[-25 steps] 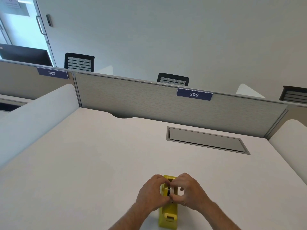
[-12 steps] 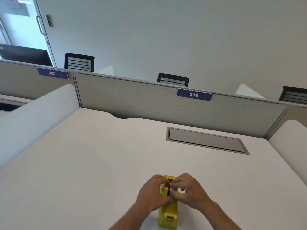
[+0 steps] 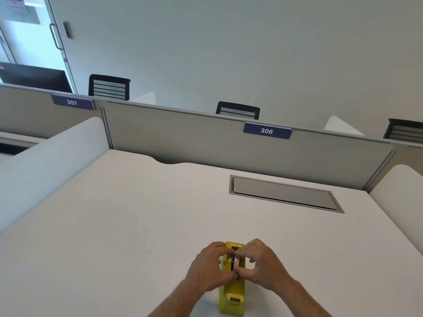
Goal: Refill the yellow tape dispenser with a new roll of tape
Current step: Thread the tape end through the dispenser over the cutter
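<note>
The yellow tape dispenser (image 3: 232, 296) stands on the white desk (image 3: 128, 225) near its front edge, cutter end toward me. A pale roll of tape (image 3: 238, 261) on a dark core sits upright in the dispenser's cradle. My left hand (image 3: 209, 267) grips it from the left, fingers curled over the dispenser's side. From the right, my right hand (image 3: 262, 264) pinches the roll with thumb and fingers. Both hands hide much of the roll and the dispenser's middle.
A grey cable hatch (image 3: 283, 194) is set flush in the desk at the back right. A grey partition (image 3: 206, 138) labelled 306 closes the far edge, and white curved side screens (image 3: 45, 165) flank the desk. Office chairs stand beyond the partition.
Both hands stay on the roll at the dispenser; the fingers have shifted slightly around the roll. The dispenser has not moved.
</note>
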A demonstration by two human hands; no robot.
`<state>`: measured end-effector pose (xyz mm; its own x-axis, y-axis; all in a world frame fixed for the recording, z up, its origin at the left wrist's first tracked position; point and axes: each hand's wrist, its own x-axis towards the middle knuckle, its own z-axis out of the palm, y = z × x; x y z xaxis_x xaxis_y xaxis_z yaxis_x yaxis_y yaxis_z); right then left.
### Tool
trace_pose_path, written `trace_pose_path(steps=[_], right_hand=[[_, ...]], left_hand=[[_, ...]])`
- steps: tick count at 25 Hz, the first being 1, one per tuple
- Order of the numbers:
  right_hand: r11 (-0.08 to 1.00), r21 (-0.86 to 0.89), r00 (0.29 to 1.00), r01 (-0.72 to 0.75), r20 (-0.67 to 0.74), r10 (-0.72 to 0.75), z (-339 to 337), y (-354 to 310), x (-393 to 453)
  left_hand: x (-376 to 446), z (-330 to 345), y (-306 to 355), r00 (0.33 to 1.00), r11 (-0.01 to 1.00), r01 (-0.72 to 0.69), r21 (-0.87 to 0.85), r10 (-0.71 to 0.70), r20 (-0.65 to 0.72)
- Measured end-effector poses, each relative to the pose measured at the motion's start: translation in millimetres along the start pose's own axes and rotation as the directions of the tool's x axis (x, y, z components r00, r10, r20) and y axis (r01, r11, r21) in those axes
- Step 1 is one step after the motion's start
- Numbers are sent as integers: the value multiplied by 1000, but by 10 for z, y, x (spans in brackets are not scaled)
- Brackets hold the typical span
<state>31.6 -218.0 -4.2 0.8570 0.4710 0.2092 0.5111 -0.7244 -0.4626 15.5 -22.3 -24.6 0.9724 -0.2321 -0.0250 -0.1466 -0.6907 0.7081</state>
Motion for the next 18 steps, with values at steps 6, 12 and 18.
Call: trace_pose_path(steps=[6,12,18], right_hand=[[1000,2,1000,9,-14,-9,5,-6,-13],[1000,28,1000,-7,-21,7,-26,2,2],[1000,3,1000,-5,-20,5,-9,-18,-34]], left_hand=[[8,-8,26,1000,1000,16,7,-16,-5],[16,-1,16,1000,1000,20,22,-20,0],[31,10,16,1000,999,27,42,-27,1]])
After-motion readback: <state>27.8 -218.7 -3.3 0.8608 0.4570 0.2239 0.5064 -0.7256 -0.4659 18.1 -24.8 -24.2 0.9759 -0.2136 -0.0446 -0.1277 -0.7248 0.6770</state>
